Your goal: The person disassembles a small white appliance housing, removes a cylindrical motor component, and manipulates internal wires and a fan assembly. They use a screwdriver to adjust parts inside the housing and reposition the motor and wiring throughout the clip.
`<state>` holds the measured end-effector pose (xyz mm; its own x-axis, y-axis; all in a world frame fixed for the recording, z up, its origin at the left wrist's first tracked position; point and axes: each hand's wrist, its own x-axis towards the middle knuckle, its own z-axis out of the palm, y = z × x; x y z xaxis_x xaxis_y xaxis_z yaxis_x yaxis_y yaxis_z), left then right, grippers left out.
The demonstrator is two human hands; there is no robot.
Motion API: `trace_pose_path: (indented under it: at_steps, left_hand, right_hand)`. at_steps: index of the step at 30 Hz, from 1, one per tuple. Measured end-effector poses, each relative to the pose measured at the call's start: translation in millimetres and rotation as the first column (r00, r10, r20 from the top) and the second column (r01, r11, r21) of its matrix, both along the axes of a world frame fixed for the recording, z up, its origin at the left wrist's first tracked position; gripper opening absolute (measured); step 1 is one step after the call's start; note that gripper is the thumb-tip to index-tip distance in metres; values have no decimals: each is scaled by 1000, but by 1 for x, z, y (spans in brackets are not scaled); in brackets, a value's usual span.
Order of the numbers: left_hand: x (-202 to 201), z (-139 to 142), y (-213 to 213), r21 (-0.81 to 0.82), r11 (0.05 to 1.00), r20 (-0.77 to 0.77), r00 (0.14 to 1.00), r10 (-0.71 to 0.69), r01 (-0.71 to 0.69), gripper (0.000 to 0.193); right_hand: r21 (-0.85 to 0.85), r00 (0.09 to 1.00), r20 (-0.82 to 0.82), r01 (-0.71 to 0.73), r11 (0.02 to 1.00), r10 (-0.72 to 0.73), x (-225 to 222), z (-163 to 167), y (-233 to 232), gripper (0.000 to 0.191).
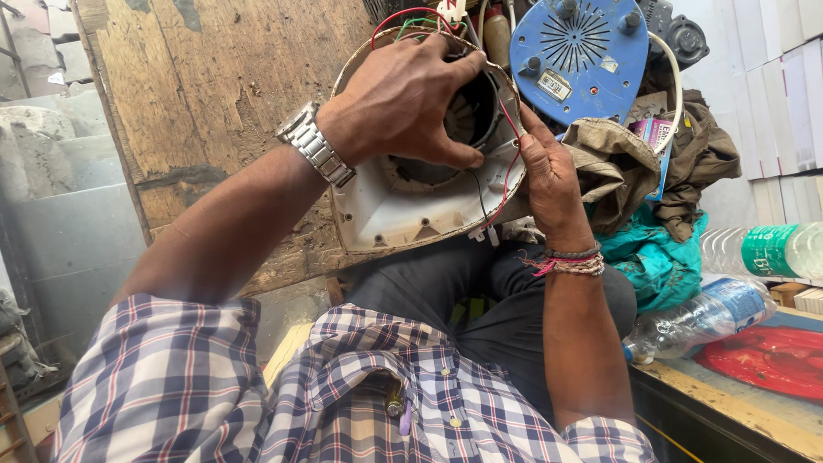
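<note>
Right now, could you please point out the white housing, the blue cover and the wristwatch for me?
white housing (403,214), head view, on its pale lower wall.
blue cover (591,73), head view, on its flat face beside the vent slots.
wristwatch (315,146), head view, on the metal band.

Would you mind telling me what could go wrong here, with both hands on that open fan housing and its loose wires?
1. The left hand reaches into the white fan housing close to the thin red wire; it might snag or pull loose.
2. The housing rests on the lap, steadied only by the right hand at its rim, so it may slip.
3. The metal wristwatch sits near the wiring and could catch.
</note>
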<state>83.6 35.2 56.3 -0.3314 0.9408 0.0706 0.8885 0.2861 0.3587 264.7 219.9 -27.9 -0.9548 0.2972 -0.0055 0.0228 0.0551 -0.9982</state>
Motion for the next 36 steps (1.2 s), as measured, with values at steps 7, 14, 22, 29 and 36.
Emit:
trace_pose_path:
  at_steps: [7, 14, 22, 29, 36]
  left_hand:
    - [19, -12, -3, 179, 983, -79, 995, 66, -51, 110]
    - [24, -13, -4, 123, 986, -44, 992, 121, -115, 113]
    - [29, -14, -2, 145, 976, -43, 985, 168, -160, 109]
    - [32, -11, 10, 51, 983, -46, 983, 179, -177, 110]
    - [39, -7, 8, 11, 978, -46, 977, 210, -210, 109]
  right_hand:
    - [14, 999, -30, -14, 1000, 15, -1, 4, -3, 57]
    - [94, 1000, -8, -14, 995, 15, -4, 7, 0, 55]
    - [-51, 987, -126, 90, 995, -96, -10, -11, -13, 48]
    - [69, 965, -155, 226, 972, -213, 1, -23, -22, 45]
    - [93, 984, -106, 154, 984, -144, 1, -17, -15, 46]
